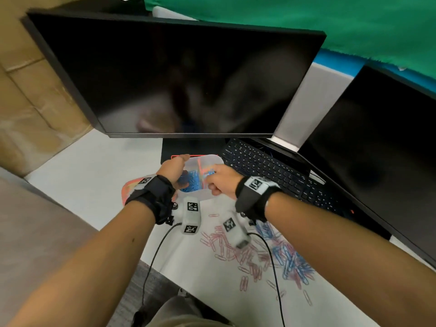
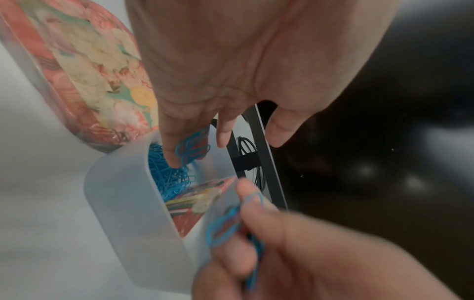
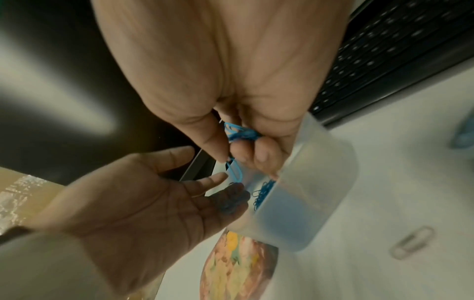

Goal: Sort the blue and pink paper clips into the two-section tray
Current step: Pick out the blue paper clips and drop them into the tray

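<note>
A translucent two-section tray sits on the white desk under the monitor. One section holds a heap of blue paper clips. My left hand reaches over the tray's left side with straight fingers, and a few blue clips lie against the fingers. My right hand hovers at the tray's right rim and pinches a bunch of blue clips, with one clip dangling from it. A mixed pile of pink and blue clips lies on the desk below my right wrist.
A patterned pad lies beneath the tray. A dark monitor looms just behind, with a keyboard and a second monitor to the right. Black cables trail from both wrists. A stray clip lies near the tray.
</note>
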`<state>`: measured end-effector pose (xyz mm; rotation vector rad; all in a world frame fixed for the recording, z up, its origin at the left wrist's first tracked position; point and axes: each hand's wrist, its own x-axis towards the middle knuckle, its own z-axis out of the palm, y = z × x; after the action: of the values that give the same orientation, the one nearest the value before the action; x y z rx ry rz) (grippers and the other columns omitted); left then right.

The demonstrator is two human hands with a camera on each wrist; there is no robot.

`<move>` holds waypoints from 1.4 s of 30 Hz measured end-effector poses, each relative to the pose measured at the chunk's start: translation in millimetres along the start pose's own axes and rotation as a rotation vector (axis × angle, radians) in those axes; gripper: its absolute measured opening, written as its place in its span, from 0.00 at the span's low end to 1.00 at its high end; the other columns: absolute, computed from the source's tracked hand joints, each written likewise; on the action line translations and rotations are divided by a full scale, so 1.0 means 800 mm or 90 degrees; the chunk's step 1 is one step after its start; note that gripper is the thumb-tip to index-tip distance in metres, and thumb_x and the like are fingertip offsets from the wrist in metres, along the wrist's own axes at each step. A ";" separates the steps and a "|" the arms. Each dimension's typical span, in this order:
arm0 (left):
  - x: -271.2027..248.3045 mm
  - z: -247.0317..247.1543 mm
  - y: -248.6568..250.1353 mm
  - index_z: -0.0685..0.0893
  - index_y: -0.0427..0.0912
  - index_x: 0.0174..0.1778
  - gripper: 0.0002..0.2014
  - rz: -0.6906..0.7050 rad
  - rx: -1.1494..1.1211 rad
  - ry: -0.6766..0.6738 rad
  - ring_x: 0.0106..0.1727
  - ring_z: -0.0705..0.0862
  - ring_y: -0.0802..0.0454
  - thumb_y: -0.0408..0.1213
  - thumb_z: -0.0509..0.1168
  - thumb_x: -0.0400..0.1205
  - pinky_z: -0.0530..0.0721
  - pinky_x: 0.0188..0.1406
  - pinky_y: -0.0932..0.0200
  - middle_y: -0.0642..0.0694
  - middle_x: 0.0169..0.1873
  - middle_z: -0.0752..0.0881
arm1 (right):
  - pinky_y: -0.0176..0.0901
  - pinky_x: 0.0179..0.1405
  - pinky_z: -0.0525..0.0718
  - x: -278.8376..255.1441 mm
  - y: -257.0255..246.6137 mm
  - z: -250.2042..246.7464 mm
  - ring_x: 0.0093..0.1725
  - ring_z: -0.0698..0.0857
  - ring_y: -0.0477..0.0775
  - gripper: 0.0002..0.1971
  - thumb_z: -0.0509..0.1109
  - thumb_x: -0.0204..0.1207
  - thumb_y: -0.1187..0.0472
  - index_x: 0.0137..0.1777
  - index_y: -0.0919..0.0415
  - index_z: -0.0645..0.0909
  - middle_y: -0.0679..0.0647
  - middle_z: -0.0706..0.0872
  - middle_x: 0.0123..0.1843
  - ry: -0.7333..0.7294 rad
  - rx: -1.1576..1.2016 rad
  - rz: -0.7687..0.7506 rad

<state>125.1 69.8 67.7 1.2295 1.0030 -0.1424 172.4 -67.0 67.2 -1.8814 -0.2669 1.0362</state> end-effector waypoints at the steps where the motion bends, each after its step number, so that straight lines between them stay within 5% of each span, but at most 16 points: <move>1: 0.000 0.000 0.001 0.74 0.38 0.70 0.23 0.007 0.008 0.004 0.61 0.81 0.38 0.47 0.63 0.83 0.82 0.53 0.48 0.35 0.60 0.78 | 0.42 0.24 0.66 0.010 -0.011 0.005 0.26 0.68 0.52 0.13 0.57 0.77 0.75 0.45 0.59 0.78 0.59 0.72 0.31 -0.003 -0.039 -0.004; 4: -0.006 -0.002 0.004 0.76 0.37 0.70 0.21 0.070 0.067 0.019 0.67 0.80 0.35 0.44 0.61 0.84 0.81 0.53 0.48 0.34 0.67 0.79 | 0.45 0.29 0.80 0.035 -0.032 0.017 0.29 0.78 0.53 0.12 0.60 0.79 0.69 0.57 0.64 0.82 0.54 0.78 0.32 0.026 -0.179 -0.013; 8: -0.010 -0.010 0.004 0.80 0.36 0.67 0.17 0.152 0.167 0.046 0.68 0.78 0.34 0.33 0.56 0.83 0.80 0.66 0.44 0.34 0.68 0.80 | 0.54 0.47 0.89 0.046 -0.045 0.031 0.43 0.88 0.62 0.12 0.62 0.80 0.65 0.59 0.65 0.83 0.62 0.87 0.46 0.057 -0.301 0.014; 12: -0.008 -0.008 -0.007 0.83 0.41 0.62 0.15 0.188 0.278 0.065 0.66 0.79 0.41 0.36 0.57 0.83 0.81 0.65 0.41 0.41 0.65 0.82 | 0.49 0.53 0.87 0.041 -0.043 0.021 0.54 0.86 0.58 0.14 0.62 0.78 0.66 0.57 0.58 0.87 0.57 0.88 0.53 0.103 -0.331 -0.050; 15: -0.009 0.006 -0.013 0.85 0.43 0.53 0.10 0.260 0.326 0.073 0.55 0.82 0.46 0.36 0.60 0.82 0.83 0.61 0.45 0.42 0.55 0.87 | 0.57 0.55 0.87 0.029 -0.027 -0.004 0.51 0.88 0.63 0.14 0.62 0.73 0.67 0.46 0.57 0.90 0.59 0.90 0.48 0.132 -0.270 -0.076; 19: -0.016 0.042 -0.022 0.85 0.48 0.42 0.08 0.361 0.411 -0.018 0.41 0.85 0.49 0.33 0.62 0.81 0.85 0.50 0.61 0.48 0.41 0.88 | 0.59 0.52 0.88 -0.005 0.018 -0.060 0.47 0.89 0.65 0.17 0.62 0.72 0.69 0.29 0.49 0.84 0.57 0.91 0.43 0.193 -0.255 -0.032; 23: -0.018 0.086 -0.043 0.85 0.50 0.39 0.09 0.387 0.591 -0.122 0.47 0.86 0.46 0.33 0.63 0.79 0.80 0.51 0.61 0.49 0.40 0.86 | 0.47 0.54 0.87 -0.050 0.080 -0.107 0.49 0.89 0.60 0.14 0.63 0.75 0.68 0.41 0.52 0.88 0.55 0.91 0.44 0.244 -0.298 0.039; 32: 0.007 0.148 -0.087 0.85 0.45 0.52 0.13 0.384 0.869 -0.201 0.57 0.83 0.45 0.30 0.60 0.77 0.78 0.54 0.60 0.45 0.55 0.86 | 0.33 0.44 0.78 -0.110 0.187 -0.130 0.48 0.87 0.57 0.12 0.62 0.77 0.68 0.49 0.60 0.88 0.58 0.90 0.49 0.286 -0.359 0.097; 38: 0.024 0.160 -0.105 0.80 0.43 0.64 0.15 0.378 0.946 -0.199 0.63 0.80 0.42 0.37 0.63 0.81 0.77 0.57 0.55 0.42 0.62 0.82 | 0.43 0.51 0.86 -0.097 0.195 -0.122 0.50 0.87 0.55 0.12 0.63 0.78 0.65 0.54 0.57 0.87 0.54 0.89 0.53 0.278 -0.425 0.017; 42: 0.029 0.166 -0.110 0.79 0.40 0.63 0.15 0.394 0.962 -0.174 0.62 0.80 0.40 0.38 0.62 0.82 0.78 0.56 0.52 0.39 0.62 0.80 | 0.48 0.53 0.86 -0.077 0.185 -0.114 0.53 0.86 0.56 0.12 0.62 0.78 0.64 0.57 0.57 0.85 0.54 0.86 0.56 0.255 -0.475 -0.028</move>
<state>160.9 -64.5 -13.2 2.7196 0.0695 -0.6244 168.6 -238.2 -1.2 -2.6822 -0.5012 0.5265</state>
